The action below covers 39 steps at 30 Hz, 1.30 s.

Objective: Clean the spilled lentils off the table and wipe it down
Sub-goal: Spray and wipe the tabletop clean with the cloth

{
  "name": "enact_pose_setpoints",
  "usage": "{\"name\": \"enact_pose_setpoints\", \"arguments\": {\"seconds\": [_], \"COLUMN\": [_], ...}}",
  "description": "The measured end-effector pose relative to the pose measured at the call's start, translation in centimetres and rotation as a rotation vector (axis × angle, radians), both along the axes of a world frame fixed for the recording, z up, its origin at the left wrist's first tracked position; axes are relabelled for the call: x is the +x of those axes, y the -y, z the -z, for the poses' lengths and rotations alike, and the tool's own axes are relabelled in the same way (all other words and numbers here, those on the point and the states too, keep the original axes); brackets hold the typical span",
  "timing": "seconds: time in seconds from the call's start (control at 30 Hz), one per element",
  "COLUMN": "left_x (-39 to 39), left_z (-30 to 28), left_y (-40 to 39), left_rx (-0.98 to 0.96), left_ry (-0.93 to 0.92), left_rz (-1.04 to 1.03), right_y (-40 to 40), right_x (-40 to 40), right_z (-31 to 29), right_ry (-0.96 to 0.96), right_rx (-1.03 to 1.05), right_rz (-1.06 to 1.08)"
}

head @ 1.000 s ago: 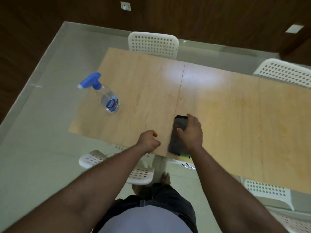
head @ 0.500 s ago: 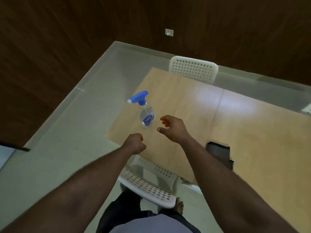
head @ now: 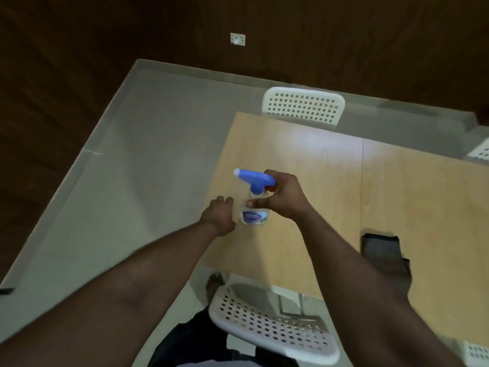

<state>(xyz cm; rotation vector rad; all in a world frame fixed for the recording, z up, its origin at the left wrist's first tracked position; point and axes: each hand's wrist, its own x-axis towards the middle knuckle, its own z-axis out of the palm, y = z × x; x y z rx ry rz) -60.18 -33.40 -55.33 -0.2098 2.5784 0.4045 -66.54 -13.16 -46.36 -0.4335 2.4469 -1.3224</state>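
From the head camera, looking down over the person's arms, the right hand (head: pixel 284 198) is wrapped round the neck of the spray bottle (head: pixel 254 201), thumb across the front of the clear body and fingers curled behind, just under the blue trigger head, whose nozzle points to the left. The bottle stands upright on the wooden table (head: pixel 330 186), near its left edge, with a blue label low on its side. The left hand (head: pixel 219 215) hovers just beside the bottle on its left, fingers loosely curled and holding nothing; whether it touches the bottle I cannot tell. A dark cloth (head: pixel 381 246) lies on the table at its near edge, well apart from the bottle to the right, partly hanging over the side. No lentils show on the tabletop from here. A white perforated chair (head: pixel 304 105) stands at the far side of the table, and another white perforated chair (head: pixel 267 327) is tucked in at the near side, beside the person's bare foot (head: pixel 214 283). A wall socket (head: pixel 237 39) sits on the dark wood wall
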Motion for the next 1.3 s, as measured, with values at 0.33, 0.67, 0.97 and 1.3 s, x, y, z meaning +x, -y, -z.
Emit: {"name": "enact_pose_setpoints", "arguments": {"seconds": [0.33,0.67,0.97,1.3], "left_x": [-3.4,-8.7,-22.9,-25.0], "left_z": [-1.0,-0.1,3.6,7.1], "left_y": [1.2,2.2,3.9,5.3], "left_rx": [0.003,0.015,-0.030,0.048], "left_ry": [0.038,-0.064,-0.168,-0.143], "left_rz": [0.099,0.207,0.296,0.275], "right_y": [5.4,8.2,11.9,16.6], "right_x": [1.3,-2.5,-15.8,-24.3], "right_z": [1.0,1.6,4.6,4.8], "right_ry": [0.018,0.047,0.255,0.296], "right_rx": [-0.198,-0.295,0.061,0.317], "right_rz": [0.176,0.457,0.561,0.417]}}
